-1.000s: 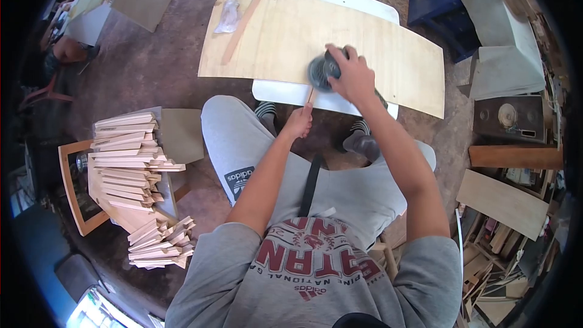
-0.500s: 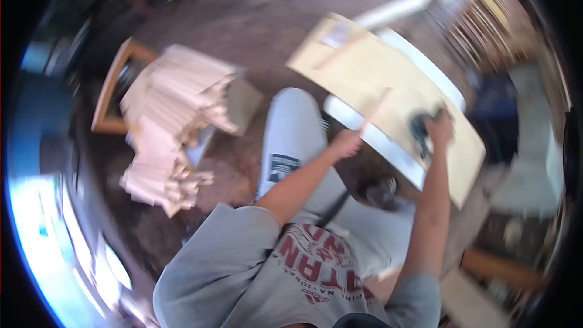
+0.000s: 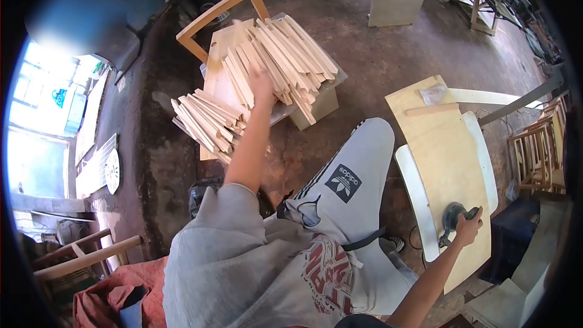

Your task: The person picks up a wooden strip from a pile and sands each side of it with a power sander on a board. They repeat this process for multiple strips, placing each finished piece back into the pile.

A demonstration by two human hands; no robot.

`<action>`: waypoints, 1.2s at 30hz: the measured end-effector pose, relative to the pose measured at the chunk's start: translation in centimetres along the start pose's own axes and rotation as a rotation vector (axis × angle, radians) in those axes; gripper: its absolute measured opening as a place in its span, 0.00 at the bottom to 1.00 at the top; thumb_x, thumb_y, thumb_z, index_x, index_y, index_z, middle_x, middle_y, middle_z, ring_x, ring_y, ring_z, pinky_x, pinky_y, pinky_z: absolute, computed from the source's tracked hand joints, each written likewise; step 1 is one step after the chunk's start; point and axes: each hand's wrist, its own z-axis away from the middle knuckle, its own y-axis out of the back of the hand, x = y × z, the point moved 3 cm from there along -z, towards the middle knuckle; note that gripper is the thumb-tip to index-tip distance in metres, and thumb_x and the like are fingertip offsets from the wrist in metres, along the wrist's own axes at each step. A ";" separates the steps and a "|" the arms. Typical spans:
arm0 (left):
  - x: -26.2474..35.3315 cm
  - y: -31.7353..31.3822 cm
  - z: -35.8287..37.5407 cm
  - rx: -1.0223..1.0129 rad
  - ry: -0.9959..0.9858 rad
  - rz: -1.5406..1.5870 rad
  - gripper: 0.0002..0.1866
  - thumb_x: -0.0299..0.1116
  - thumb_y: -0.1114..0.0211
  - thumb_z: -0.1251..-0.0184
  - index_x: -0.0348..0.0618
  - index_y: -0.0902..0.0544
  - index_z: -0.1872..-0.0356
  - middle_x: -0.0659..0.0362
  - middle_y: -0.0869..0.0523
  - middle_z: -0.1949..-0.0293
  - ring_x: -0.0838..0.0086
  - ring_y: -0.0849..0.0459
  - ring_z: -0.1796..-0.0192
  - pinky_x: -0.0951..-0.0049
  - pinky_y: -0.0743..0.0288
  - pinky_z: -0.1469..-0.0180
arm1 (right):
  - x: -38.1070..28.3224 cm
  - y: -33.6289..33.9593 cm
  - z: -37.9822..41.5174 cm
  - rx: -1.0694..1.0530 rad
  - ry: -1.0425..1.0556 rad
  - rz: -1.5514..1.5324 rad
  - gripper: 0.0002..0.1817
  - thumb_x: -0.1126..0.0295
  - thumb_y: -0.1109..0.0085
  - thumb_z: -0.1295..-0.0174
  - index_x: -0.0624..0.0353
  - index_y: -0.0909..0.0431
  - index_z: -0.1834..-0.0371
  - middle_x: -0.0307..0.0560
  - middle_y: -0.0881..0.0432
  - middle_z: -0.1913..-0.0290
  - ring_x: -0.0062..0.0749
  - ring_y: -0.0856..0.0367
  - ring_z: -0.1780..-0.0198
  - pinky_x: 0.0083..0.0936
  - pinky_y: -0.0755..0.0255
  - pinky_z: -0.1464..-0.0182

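My right hand (image 3: 467,229) is wrapped around a dark green power sander (image 3: 452,215) that rests on a pale plywood board (image 3: 440,152). Farther up the same board lie a single wooden strip (image 3: 431,110) and a crumpled clear piece of plastic (image 3: 433,94). My left arm stretches out to the other side, its hand (image 3: 261,85) over a large pile of thin wooden strips (image 3: 291,54). Motion smears those fingers, so I cannot tell whether they grip a strip. Nearer to me, a smaller bunch of strips (image 3: 209,123) fans out beside the large pile.
An orange-brown wooden frame (image 3: 221,17) stands behind the strips. White curved rails (image 3: 419,200) flank the plywood board. A pale box-like stand (image 3: 398,0) is on the floor ahead. Wooden chair parts (image 3: 540,146) are at right, and red cloth (image 3: 121,285) lies at lower left.
My left hand, which held a wooden strip near the board, has swung left over the strip pile. My view has turned left. My right hand stays on the sander.
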 end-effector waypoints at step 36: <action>-2.2 -39.0 31.2 -1.162 -0.501 -0.930 0.32 0.47 0.33 0.31 0.40 0.26 0.31 0.44 0.19 0.35 0.46 0.17 0.37 0.51 0.22 0.34 | -2.9 4.7 4.6 -0.008 -0.018 -0.158 0.46 0.61 0.26 0.50 0.31 0.34 0.23 0.49 0.26 0.29 0.57 0.18 0.42 0.51 0.17 0.48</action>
